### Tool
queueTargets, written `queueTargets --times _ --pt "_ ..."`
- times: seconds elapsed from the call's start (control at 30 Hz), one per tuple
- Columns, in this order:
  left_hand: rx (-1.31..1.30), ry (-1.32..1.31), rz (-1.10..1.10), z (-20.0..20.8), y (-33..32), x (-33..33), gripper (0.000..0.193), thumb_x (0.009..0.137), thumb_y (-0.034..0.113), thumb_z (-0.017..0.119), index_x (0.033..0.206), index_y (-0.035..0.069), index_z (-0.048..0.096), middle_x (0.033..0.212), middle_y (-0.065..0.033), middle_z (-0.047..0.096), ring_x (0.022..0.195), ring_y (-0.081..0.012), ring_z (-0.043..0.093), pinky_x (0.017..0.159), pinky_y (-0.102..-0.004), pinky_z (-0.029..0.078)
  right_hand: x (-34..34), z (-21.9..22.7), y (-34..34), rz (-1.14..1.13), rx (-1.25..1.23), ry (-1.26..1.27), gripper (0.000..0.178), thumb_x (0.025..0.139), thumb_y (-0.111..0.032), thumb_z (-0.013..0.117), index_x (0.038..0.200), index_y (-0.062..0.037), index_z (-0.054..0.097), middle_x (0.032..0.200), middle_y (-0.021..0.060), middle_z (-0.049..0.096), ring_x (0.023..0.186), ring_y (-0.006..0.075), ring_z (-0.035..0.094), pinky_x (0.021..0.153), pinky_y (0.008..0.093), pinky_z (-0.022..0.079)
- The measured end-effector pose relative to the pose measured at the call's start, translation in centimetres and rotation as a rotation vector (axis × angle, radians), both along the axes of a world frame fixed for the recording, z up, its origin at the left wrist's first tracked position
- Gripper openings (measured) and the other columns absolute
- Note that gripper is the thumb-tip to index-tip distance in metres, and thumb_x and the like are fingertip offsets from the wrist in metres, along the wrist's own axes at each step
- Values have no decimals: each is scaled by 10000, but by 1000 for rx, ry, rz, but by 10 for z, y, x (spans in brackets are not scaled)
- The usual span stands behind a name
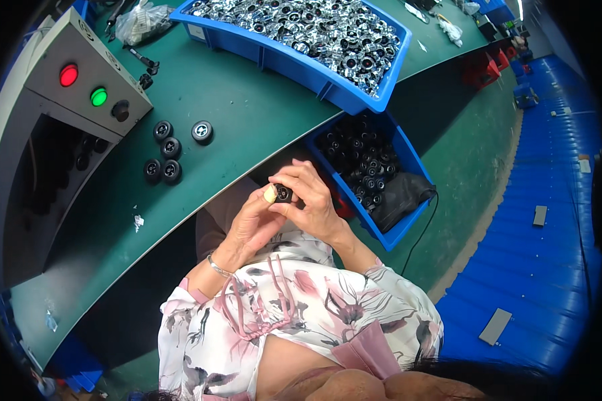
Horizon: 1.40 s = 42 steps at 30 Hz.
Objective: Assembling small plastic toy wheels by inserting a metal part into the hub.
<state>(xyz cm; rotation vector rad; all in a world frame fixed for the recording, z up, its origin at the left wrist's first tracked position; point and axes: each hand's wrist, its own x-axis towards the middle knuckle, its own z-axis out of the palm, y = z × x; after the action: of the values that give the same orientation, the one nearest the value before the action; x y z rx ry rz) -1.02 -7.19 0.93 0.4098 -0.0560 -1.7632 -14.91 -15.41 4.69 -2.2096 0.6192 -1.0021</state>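
- A smooth green bench (pixel 247 110) carries five round black wheels with silvery hubs (pixel 170 148) and a blue plastic bin (pixel 274 61) of glossy clear pieces (pixel 308 33).
- A small round black wheel with a spoked hub (pixel 283 193) sits between the hands, near the bench's edge.
- The right hand's grip (pixel 309 200) pinches it between thumb and fingers; the left hand (pixel 249 224), one digit yellow-tipped, touches it.
- Fingers hide its rim partly; the left grip's closure cannot be told.
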Motion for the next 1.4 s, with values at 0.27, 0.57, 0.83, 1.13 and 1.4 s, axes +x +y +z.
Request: queueTargets --times 0.27,0.57,0.83,1.13,1.4 --pt "76 116 -5 2 2 -8 357 945 310 727 1171 51 628 1143 -94 621 1114 -228 585 1064 -405 457 -5 -6 -1 1 -13 -11 423 691 -95 849 1084 -13 714 1035 130 665 971 330 636 1038 500 472" --pt "29 46 -9 -4 5 -2 359 959 306 711 1171 29 627 1123 -95 631 1095 -207 599 1041 -365 475 -4 2 2 10 26 18 438 680 -103 862 1083 -12 717 1062 129 654 1007 304 605 1017 467 479" --pt "122 116 6 2 3 -8 350 962 299 709 1150 12 636 1123 -102 648 1078 -196 622 1008 -350 497 -11 0 1 -20 138 32 526 632 -101 883 1122 -23 711 1104 114 652 1012 293 576 871 365 504" --pt "38 -75 3 -4 3 -6 296 1011 256 648 1186 16 647 1107 -91 692 1018 -196 679 928 -329 552 -20 -8 -1 -10 621 -85 232 913 -15 676 1141 1 715 1099 89 640 1010 169 607 829 269 493" --pt "49 -464 176 -11 4 -12 259 967 95 695 1191 -26 647 1047 -68 700 946 -143 681 879 -274 558 -11 -13 10 -128 873 -161 187 959 -29 658 1123 54 691 1048 59 640 924 116 623 800 241 507"
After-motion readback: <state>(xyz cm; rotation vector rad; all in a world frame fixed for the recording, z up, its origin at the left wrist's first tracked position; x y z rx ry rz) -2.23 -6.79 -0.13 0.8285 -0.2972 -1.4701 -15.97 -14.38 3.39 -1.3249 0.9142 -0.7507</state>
